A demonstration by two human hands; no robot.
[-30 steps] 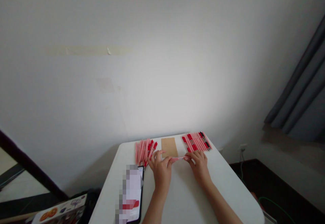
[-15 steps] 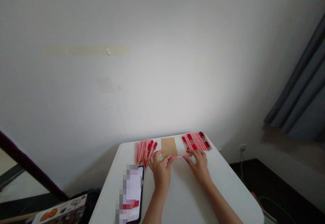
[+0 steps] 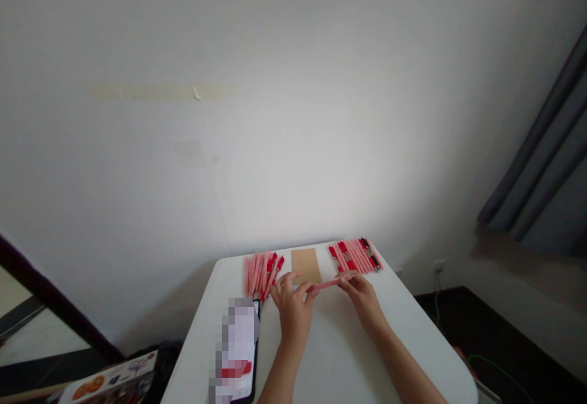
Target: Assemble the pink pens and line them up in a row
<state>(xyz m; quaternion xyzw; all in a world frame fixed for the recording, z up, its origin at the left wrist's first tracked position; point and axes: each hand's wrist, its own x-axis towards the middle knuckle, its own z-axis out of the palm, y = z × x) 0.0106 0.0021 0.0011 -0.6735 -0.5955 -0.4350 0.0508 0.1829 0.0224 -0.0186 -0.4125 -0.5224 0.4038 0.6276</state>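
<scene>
A pink pen [image 3: 327,283] is held roughly level above the white table, one end in each hand. My left hand [image 3: 293,303] pinches its left end between thumb and finger. The right end is in the fingertips of my right hand [image 3: 364,300]. Just behind the pen lies a flat brown paper piece [image 3: 306,262], its near edge partly covered by my left fingers. Left of it is a loose bunch of pink and red pens [image 3: 261,272], close to my left fingers. On the right, a neater row of pink, red and black pens [image 3: 355,255] lies beyond my right hand.
A phone [image 3: 247,385] with a blurred screen lies at the left of the white table [image 3: 339,361]. Behind the table stands a pale wall. A printed box [image 3: 110,379] is at lower left, a grey curtain [image 3: 545,165] at right, and a cable [image 3: 437,297] hangs from a wall socket.
The pen has turned slightly, its right end now a little higher and its surface plain pink. My left hand has shifted a little to the right; both hands still hold the pen.
</scene>
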